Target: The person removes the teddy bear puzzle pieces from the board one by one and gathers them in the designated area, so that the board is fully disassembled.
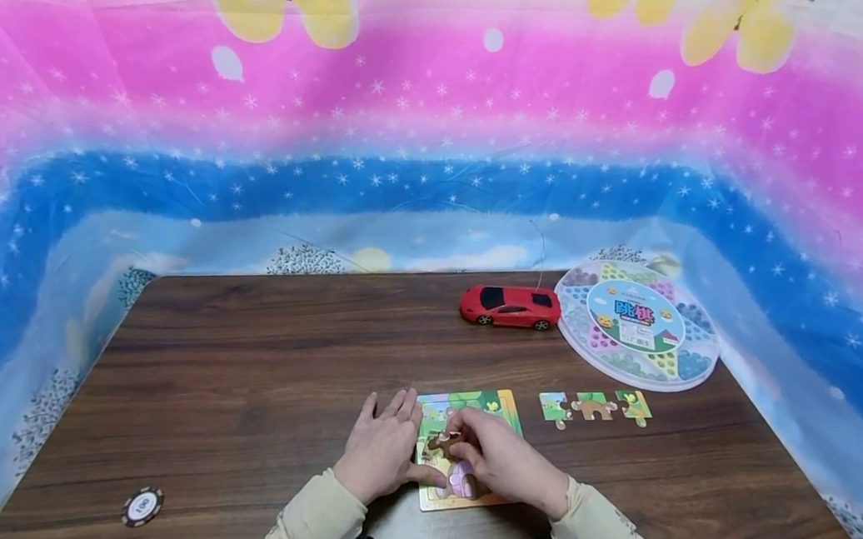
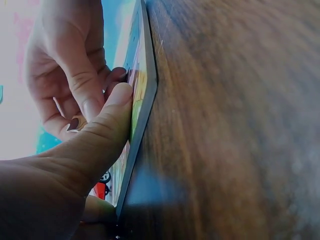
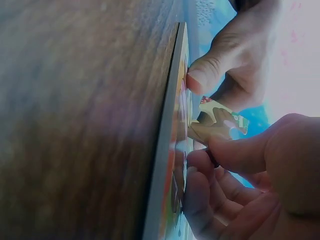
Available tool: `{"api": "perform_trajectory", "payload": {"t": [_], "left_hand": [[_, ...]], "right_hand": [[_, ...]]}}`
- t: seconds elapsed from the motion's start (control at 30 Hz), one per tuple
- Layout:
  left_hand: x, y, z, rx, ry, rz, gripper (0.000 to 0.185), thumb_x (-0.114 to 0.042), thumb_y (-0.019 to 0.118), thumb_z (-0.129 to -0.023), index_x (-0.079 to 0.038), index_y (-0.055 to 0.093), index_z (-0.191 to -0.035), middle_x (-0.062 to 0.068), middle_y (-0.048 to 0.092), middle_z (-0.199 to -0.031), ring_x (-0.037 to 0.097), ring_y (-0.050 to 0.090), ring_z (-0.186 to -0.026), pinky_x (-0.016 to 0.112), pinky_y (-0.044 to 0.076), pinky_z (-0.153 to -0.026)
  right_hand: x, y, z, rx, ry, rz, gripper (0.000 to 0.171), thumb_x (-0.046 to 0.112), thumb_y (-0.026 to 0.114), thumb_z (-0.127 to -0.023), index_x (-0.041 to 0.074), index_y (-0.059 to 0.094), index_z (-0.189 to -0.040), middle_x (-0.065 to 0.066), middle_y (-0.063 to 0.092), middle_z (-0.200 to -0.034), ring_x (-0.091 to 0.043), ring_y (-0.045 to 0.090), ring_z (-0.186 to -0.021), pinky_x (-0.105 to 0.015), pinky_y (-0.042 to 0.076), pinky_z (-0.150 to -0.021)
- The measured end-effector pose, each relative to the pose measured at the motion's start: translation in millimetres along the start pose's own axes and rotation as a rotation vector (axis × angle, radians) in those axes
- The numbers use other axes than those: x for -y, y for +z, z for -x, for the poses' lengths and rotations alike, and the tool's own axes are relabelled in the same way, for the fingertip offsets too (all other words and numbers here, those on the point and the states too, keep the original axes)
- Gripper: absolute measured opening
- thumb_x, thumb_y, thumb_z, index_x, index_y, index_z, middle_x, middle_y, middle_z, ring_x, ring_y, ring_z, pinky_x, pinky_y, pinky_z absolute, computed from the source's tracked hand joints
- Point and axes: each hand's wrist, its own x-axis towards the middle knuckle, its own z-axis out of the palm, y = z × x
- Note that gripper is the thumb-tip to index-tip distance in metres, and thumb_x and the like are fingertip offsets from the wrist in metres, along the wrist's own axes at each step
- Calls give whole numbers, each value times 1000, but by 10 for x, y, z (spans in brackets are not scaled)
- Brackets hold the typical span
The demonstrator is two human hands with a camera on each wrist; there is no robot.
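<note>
A jigsaw puzzle board point(image 1: 509, 404) with a cartoon picture lies flat near the table's front edge. My left hand point(image 1: 384, 448) rests along its left side, fingers stretched forward and the thumb point(image 2: 112, 112) pressing on the board's surface. Over the middle of the board, my right hand point(image 1: 508, 458) pinches a brown jigsaw piece point(image 3: 217, 120) between thumb and fingers. That piece stands tilted up from the board in the right wrist view. Part of the picture is hidden under both hands.
Three loose jigsaw pieces point(image 1: 595, 407) lie in a row right of the board. Behind them are a red toy car point(image 1: 509, 307) and a round Chinese checkers case point(image 1: 634, 326). A poker chip point(image 1: 143, 507) lies at the left. Patterned cloth point(image 1: 425, 178) surrounds the wooden table point(image 1: 257, 357).
</note>
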Motion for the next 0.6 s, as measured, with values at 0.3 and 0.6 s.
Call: {"api": "perform_trajectory", "payload": {"t": [0.3,0.6], "left_hand": [[-6,-8,-5,13,-3,13,110,-79,56,-62,3,50,-134,20,40,-143,29,36,-133,59,25,-103],[-3,-21,-10,39,-9,18,110,-80,54,-63,3,48,-135,19,37,-145,30,34,-134,59,23,-104]], "right_hand": [[1,-54,40,5,53,-114,6,13,58,-94,17,58,-98,5,61,-86,-10,58,-72,-24,49,-62],[-35,-314,198,-162,133,-90,16,22,68,-86,15,59,-98,7,60,-81,-14,58,-70,-25,49,-56]]}}
